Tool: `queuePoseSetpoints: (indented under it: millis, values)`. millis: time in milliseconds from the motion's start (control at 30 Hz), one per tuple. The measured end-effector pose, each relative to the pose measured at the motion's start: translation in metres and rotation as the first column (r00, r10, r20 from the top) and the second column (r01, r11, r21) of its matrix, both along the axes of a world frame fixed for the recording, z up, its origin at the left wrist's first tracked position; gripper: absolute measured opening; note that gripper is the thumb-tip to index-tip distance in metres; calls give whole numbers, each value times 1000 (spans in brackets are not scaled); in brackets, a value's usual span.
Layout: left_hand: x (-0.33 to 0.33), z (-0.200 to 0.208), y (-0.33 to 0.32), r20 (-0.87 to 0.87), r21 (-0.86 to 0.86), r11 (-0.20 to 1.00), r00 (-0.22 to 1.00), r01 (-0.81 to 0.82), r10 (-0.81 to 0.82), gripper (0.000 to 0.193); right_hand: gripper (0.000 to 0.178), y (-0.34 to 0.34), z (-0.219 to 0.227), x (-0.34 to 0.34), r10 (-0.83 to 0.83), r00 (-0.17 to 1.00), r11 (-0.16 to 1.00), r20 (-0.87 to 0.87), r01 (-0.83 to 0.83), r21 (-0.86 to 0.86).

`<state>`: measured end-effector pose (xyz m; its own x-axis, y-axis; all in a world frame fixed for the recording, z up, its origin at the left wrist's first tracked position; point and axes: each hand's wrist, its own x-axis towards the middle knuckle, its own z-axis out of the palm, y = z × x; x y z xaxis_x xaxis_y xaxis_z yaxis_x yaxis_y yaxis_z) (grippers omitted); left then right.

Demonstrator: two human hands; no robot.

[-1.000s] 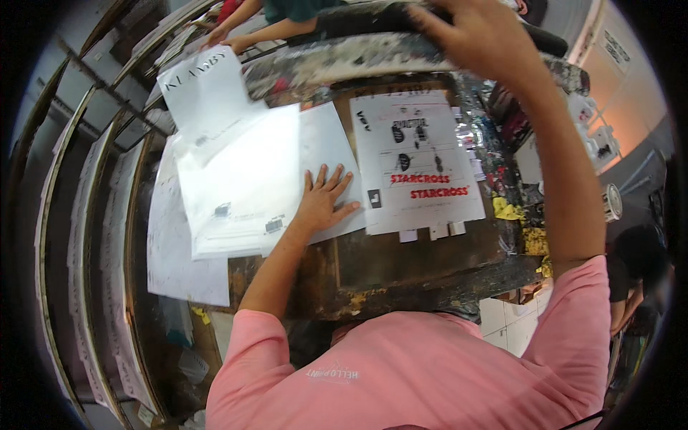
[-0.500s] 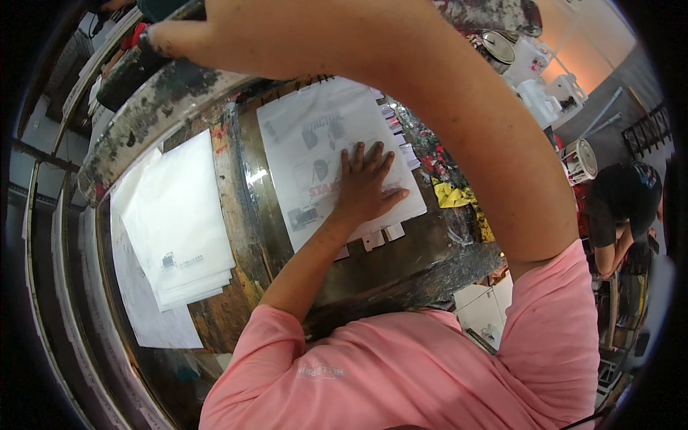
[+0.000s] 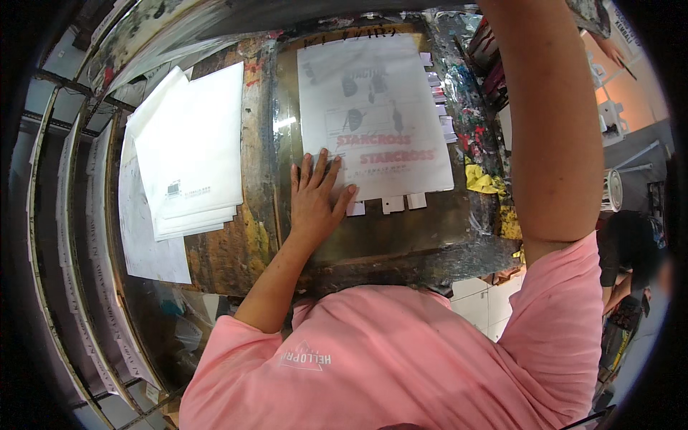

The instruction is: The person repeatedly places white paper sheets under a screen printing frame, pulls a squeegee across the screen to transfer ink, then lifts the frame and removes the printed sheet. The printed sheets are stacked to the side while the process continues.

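A thin white sheet [image 3: 401, 93] with grey and red print lies flat on a dark glossy board [image 3: 373, 233]. My left hand [image 3: 315, 197] is open, fingers spread, with its fingertips on the sheet's lower left edge and its palm over the board. Small white tabs [image 3: 393, 205] stick out along the sheet's near and right edges. My right forearm [image 3: 552, 107] reaches up past the top of the picture, so the right hand is out of sight. Across the top runs a long grey, ink-stained frame [image 3: 215, 23], raised above the table.
Left of the board, a stack of white sheets [image 3: 193, 136] rests on the stained wooden table [image 3: 251, 222]. Racks with metal rails [image 3: 68, 236] stand far left. A crumpled yellow cloth [image 3: 484, 179] lies right of the board. Another person [image 3: 627, 247] is at far right.
My left hand has slid from the middle of the sheet to its lower left edge. My right hand, earlier on the raised frame at upper left, has gone up and right out of view.
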<state>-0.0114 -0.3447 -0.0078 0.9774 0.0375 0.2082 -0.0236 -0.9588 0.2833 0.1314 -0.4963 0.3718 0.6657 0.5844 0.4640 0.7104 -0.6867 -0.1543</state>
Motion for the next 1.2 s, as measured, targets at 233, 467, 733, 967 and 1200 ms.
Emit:
queuePoseSetpoints:
  millis: [233, 467, 733, 967, 1200]
  values:
    - [-1, -5, -4, -14, -63, 997, 998, 53, -54, 66, 62, 0, -28, 24, -11, 999, 997, 35, 13, -78]
    - [14, 51, 61, 320, -710, 704, 891, 0, 322, 89, 54, 12, -34, 32, 49, 957, 991, 286, -83, 109]
    - [-61, 135, 55, 29, -979, 203, 959, -30, 282, 120, 46, -41, -149, -33, 213, 959, 942, -188, -252, -221]
    - [-111, 17, 51, -42, -488, 795, 919, -361, 392, 100, 37, -55, -251, -20, 280, 878, 911, -389, -371, -182]
    - [-109, 2, 61, 48, -381, 873, 936, -306, 349, 107, 30, 45, -293, 195, 323, 938, 932, -128, -339, -130]
